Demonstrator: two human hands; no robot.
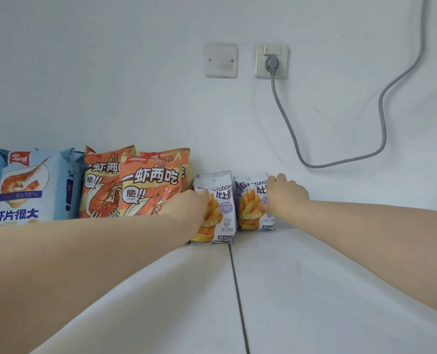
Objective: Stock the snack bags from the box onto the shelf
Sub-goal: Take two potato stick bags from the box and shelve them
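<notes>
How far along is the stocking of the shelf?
Done: blue bags and orange bags stand at the left of the shelf. In hand: the left hand holds the left purple bag and the right hand grips the right purple bag, both upright. Left: the box is not in view, so the remaining number cannot be told.

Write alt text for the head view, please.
The left hand grips the left fries bag and the right hand grips the right fries bag on a white shelf beside orange shrimp bags and a blue shrimp bag.
</notes>
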